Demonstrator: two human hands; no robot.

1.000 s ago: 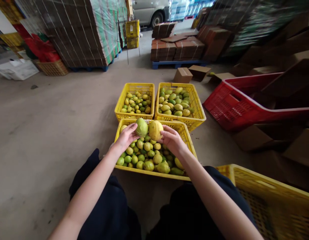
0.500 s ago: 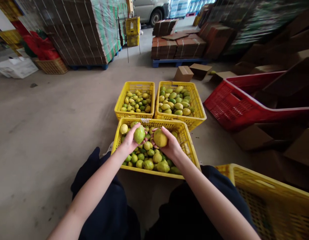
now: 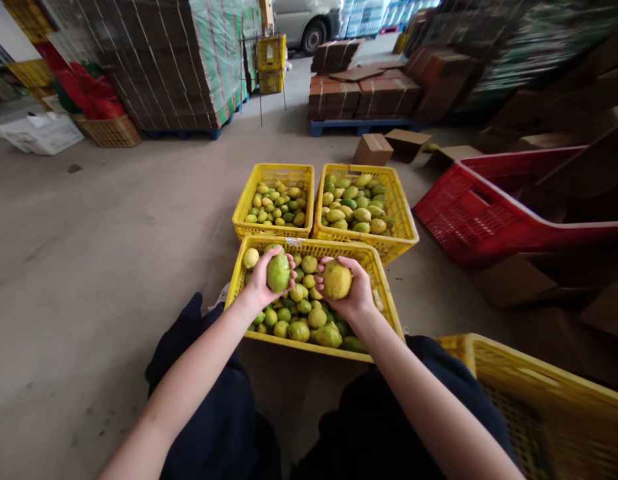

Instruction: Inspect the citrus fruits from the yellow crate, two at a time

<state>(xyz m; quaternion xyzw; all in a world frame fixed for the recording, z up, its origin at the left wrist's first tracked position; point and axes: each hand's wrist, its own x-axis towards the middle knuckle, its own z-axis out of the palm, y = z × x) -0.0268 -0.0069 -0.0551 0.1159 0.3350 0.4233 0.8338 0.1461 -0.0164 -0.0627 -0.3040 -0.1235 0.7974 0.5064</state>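
Above the front yellow crate (image 3: 385, 303), my left hand (image 3: 260, 283) is closed around a green lemon (image 3: 278, 274). A yellower lemon (image 3: 337, 280) with brown specks rests in my right hand (image 3: 359, 295), fingers curled about it. Both fruits are held up side by side, with a gap between the hands. Below them, loose lemons (image 3: 299, 331) in mixed green and yellow fill the crate; my hands and forearms hide some of them.
Behind stand two more yellow crates of similar fruit, one left (image 3: 273, 232) and one right (image 3: 406, 223). A red crate (image 3: 456, 213) lies right, among cardboard boxes. Another yellow crate (image 3: 549, 380) is beside my right leg. Stacked flat cardboard (image 3: 389, 93) sits on a blue pallet farther back.
My right hand has moved a little to the right, away from the left one, and its lemon now shows a more speckled side. Both hands still hold their fruit. The view has shifted slightly.
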